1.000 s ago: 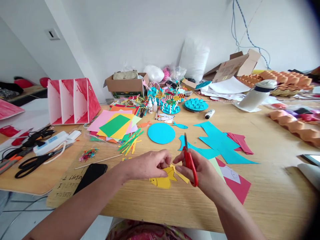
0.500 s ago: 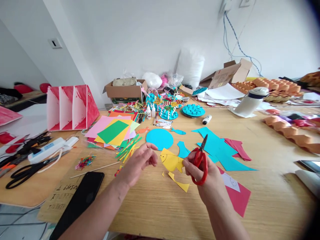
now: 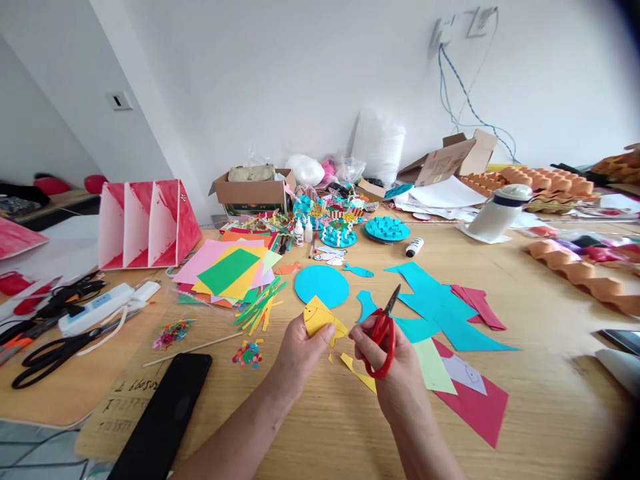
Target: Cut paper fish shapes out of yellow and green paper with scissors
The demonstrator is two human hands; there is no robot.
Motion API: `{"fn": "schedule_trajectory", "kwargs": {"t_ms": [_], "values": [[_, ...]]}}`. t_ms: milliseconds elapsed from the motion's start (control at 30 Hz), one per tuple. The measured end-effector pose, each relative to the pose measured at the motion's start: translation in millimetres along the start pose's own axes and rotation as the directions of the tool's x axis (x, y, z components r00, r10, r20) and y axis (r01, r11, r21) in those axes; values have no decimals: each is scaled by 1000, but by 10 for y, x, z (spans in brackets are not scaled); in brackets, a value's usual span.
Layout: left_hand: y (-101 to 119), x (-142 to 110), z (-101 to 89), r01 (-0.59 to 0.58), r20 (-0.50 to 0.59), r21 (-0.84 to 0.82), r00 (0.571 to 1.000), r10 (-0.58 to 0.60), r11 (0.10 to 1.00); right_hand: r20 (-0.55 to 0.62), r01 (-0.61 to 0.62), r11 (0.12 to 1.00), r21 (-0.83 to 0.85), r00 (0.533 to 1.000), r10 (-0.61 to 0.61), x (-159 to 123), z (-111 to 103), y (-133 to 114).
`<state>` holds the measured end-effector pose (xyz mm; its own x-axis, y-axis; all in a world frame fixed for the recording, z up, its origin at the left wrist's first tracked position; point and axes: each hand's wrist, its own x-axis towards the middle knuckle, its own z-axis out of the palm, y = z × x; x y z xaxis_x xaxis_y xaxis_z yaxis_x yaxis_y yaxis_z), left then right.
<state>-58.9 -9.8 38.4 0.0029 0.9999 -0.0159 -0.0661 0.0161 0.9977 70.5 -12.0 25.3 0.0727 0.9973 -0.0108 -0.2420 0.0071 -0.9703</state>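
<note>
A yellow paper fish [image 3: 318, 315] with drawn black lines is pinched in my left hand [image 3: 306, 347], thumb on top near its tail. Close by on the right, my right hand [image 3: 387, 360] is wrapped around red-handled scissors [image 3: 384, 333], their dark blades pointing up and away, apart from the fish. Yellow paper scraps [image 3: 359, 373] lie on the table below the hands. Behind them is a blue paper circle [image 3: 321, 287], with a small blue fish [image 3: 359, 271] and an orange fish [image 3: 288, 268] near its edge.
Blue paper offcuts [image 3: 440, 303] and a red sheet [image 3: 483, 410] lie right. Stacked coloured paper [image 3: 233, 272], paper strips [image 3: 260, 303] and a black phone [image 3: 163, 413] are left. Glue bottles [image 3: 299, 232] and blue craft plates [image 3: 387, 229] stand behind.
My left hand has moved from beside the yellow fish to grip it. My right hand has let go of its tail and keeps the scissors. The view has shifted slightly.
</note>
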Motion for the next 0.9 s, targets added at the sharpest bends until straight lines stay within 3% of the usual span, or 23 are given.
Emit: {"fn": "schedule_trajectory", "kwargs": {"t_ms": [200,367,533,700,900], "values": [[7,-15,-39,42,28,47,999,-44,998,55,-33,999,-43,998,35,-35,52,-55],[-29,-27,-31,-8,64,18,998,7,1000,39,-34,999,-25,999,35,-33,118,-65],[-14,-23,-33,36,82,64,996,-41,997,55,-15,997,-76,998,19,-21,113,-75],[32,-53,21,20,-117,-176,992,-41,984,13,15,983,-185,1000,-12,-134,106,-55],[85,-82,103,17,-136,-458,987,-89,889,290,81,951,-298,957,10,-339,45,143]]}}
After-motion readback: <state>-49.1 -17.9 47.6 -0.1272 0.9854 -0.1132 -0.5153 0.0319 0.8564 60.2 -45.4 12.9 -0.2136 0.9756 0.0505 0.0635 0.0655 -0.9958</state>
